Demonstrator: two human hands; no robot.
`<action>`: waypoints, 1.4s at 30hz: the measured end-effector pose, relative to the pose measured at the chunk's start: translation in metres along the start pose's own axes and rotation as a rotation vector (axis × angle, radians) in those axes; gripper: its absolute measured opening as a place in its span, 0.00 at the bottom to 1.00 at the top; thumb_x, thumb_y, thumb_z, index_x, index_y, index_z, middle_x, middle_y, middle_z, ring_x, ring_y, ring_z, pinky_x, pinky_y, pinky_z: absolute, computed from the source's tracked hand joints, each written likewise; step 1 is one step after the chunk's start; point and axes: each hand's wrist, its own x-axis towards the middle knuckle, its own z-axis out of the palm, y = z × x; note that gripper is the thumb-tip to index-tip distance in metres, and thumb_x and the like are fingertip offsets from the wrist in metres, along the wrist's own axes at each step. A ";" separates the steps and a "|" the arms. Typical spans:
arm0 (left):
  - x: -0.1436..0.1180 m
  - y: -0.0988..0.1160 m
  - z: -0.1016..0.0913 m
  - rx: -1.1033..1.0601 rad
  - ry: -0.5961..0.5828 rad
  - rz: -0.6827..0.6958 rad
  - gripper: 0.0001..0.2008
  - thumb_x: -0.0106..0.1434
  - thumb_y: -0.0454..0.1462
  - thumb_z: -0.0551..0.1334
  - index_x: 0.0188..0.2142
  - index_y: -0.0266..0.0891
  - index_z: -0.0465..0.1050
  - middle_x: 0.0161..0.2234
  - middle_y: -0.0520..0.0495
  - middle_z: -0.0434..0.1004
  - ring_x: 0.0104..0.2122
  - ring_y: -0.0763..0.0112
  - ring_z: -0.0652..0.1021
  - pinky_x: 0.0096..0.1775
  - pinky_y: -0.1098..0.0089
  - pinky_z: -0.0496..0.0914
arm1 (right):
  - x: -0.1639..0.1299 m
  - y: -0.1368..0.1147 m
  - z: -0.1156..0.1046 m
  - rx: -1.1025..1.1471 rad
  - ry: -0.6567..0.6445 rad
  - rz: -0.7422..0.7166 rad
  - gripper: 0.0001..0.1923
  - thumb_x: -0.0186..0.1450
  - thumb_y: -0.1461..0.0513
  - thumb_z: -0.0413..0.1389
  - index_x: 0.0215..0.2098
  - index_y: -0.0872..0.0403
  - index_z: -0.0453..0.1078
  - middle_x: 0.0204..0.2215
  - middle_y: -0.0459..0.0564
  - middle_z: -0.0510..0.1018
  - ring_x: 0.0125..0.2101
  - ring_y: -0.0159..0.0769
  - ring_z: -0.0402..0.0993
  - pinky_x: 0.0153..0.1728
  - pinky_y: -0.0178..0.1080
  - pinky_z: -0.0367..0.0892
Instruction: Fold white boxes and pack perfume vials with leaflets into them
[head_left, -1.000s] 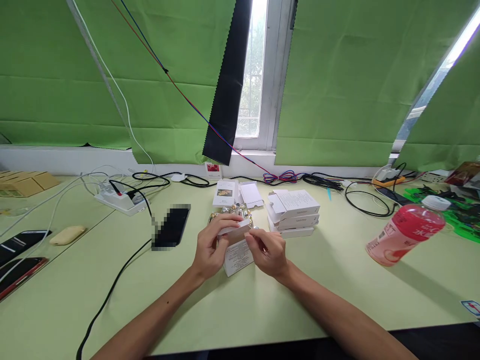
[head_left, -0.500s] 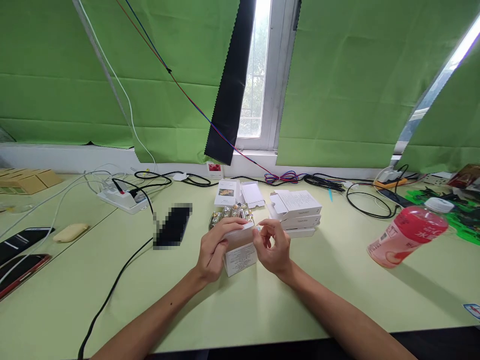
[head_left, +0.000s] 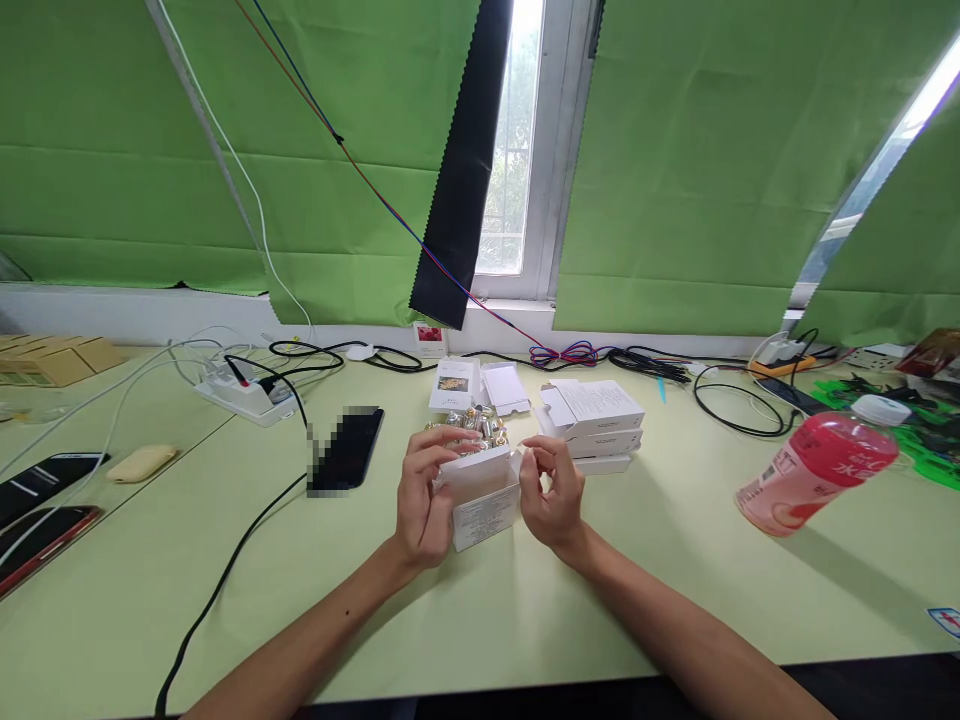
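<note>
Head view: left hand [head_left: 421, 500] grips a small white box [head_left: 484, 497] above the table [head_left: 525, 610]; right hand [head_left: 553, 490] pinches its end flap. Closing appears underway; tucking the flap looks next.

Both forearms are bare to past the elbow, with no sleeves, and the left hand [head_left: 422, 505] and right hand [head_left: 553, 497] wear nothing.

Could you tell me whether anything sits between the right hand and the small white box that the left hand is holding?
Nothing visible does. The left hand grips the small white box from its left side, while the right hand is at the box's right end, fingers at the open flap. The stack of white boxes lies behind, out of the way.
</note>
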 end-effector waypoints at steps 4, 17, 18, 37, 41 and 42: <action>-0.002 0.001 0.002 0.058 0.069 0.033 0.09 0.69 0.31 0.51 0.46 0.44 0.63 0.50 0.44 0.68 0.49 0.60 0.78 0.47 0.51 0.79 | -0.001 0.000 0.001 -0.021 0.033 -0.003 0.05 0.70 0.68 0.50 0.41 0.52 0.64 0.20 0.38 0.64 0.16 0.25 0.59 0.19 0.30 0.57; -0.004 0.003 -0.001 0.459 0.113 0.110 0.14 0.60 0.22 0.51 0.35 0.39 0.69 0.41 0.45 0.73 0.40 0.66 0.76 0.39 0.65 0.73 | -0.001 0.001 0.000 -0.039 0.024 0.001 0.08 0.66 0.70 0.50 0.33 0.51 0.63 0.18 0.35 0.58 0.16 0.24 0.54 0.19 0.30 0.54; -0.003 0.003 0.000 0.465 0.115 0.097 0.14 0.60 0.22 0.51 0.35 0.39 0.69 0.40 0.45 0.73 0.40 0.66 0.76 0.39 0.65 0.73 | -0.001 0.001 0.000 -0.035 0.016 0.000 0.08 0.65 0.70 0.50 0.33 0.51 0.63 0.18 0.35 0.57 0.16 0.24 0.53 0.19 0.30 0.54; 0.000 0.006 0.005 0.530 0.049 -0.021 0.08 0.67 0.31 0.58 0.44 0.38 0.74 0.44 0.43 0.75 0.44 0.65 0.77 0.45 0.64 0.75 | -0.002 0.008 0.000 0.010 -0.061 0.099 0.09 0.61 0.71 0.49 0.29 0.51 0.62 0.17 0.34 0.52 0.16 0.25 0.49 0.20 0.30 0.50; -0.001 0.004 0.006 0.537 0.045 -0.029 0.11 0.67 0.31 0.59 0.47 0.39 0.75 0.46 0.43 0.75 0.46 0.65 0.78 0.48 0.64 0.75 | -0.002 0.009 0.000 0.012 -0.066 0.115 0.09 0.61 0.70 0.48 0.29 0.51 0.61 0.17 0.34 0.52 0.17 0.25 0.48 0.20 0.30 0.50; -0.001 0.004 0.006 0.536 0.046 -0.032 0.11 0.67 0.31 0.59 0.47 0.38 0.75 0.46 0.43 0.76 0.46 0.65 0.78 0.49 0.64 0.75 | -0.002 0.009 0.000 0.013 -0.068 0.119 0.08 0.62 0.70 0.48 0.29 0.51 0.61 0.17 0.34 0.51 0.17 0.25 0.48 0.20 0.31 0.50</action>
